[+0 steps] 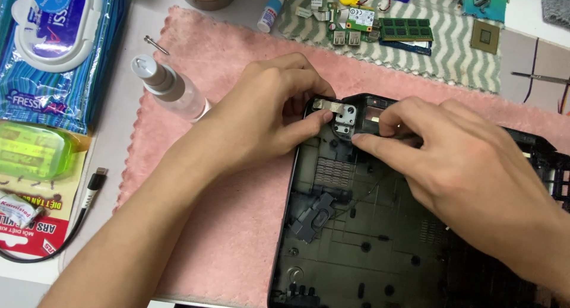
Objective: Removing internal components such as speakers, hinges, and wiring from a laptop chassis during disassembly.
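Left hand (pixel 270 115) and right hand (pixel 457 165) close together, fingertips seemingly pinched.

Close head view, steeply downward

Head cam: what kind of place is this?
Likely an electronics repair bench: both hands work at a metal hinge bracket on an opened black laptop base shell, with RAM sticks and a small circuit board laid out nearby.
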